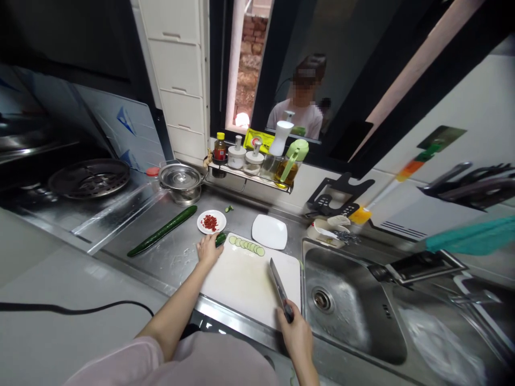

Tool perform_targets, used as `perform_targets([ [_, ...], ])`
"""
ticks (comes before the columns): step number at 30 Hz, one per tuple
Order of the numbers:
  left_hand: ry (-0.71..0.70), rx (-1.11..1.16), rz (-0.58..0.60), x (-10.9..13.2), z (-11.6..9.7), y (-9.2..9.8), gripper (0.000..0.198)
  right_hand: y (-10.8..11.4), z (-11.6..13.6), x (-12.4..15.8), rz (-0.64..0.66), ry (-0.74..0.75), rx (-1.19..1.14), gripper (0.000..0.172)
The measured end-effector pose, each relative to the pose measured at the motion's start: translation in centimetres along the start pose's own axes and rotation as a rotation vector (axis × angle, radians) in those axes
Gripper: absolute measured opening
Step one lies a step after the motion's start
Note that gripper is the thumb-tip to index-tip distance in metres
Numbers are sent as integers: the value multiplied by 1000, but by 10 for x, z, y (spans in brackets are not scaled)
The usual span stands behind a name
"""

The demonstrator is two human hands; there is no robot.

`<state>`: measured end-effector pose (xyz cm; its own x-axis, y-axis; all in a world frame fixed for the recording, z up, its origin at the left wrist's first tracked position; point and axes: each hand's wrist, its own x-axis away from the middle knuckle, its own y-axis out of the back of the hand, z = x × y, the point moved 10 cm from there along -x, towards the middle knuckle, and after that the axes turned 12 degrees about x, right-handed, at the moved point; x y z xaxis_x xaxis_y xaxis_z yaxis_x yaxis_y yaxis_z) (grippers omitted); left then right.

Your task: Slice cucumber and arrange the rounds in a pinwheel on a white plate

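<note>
My left hand [208, 249] is closed around a short piece of cucumber [220, 239] at the upper left corner of the white cutting board [241, 284]. In my right hand [296, 332] is the black handle of a kitchen knife [278, 281], its blade slanting up and left over the board's right side. A row of overlapping cucumber slices [247, 245] lies along the board's far edge. Just beyond my left hand stands a small white dish [222, 227] with chopped red pieces. A whole cucumber [163, 230] rests on the steel counter to the left.
An empty-looking white plate [269, 231] sits behind the board. The steel sink [341, 300] borders it on the right. A lidded pot [182, 182] stands at the back left, beside a rack [249, 176] of seasoning jars and an oil bottle [290, 163]. Farther left is a stove burner [90, 178].
</note>
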<state>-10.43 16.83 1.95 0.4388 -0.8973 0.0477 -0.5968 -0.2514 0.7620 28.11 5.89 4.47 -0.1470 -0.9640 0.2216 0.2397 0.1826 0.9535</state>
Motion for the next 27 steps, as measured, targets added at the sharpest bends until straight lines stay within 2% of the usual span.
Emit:
perform_targets([
  [11, -8, -3, -81, 4, 0, 9, 61, 3, -6, 7, -7, -25, -32, 49],
  [14, -69, -11, -166, 11, -14, 16, 59, 4, -7, 8, -11, -32, -30, 50],
  [16, -163, -8, -183, 19, -33, 14, 53, 4, -7, 8, -16, -31, -39, 50],
  [20, -348, 33, -38, 34, -79, -19, 37, 4, -6, 6, -20, -35, -64, 49],
  [27, -424, -7, 251, 39, -133, -91, 32, 10, -10, 5, -78, -47, -125, 43],
])
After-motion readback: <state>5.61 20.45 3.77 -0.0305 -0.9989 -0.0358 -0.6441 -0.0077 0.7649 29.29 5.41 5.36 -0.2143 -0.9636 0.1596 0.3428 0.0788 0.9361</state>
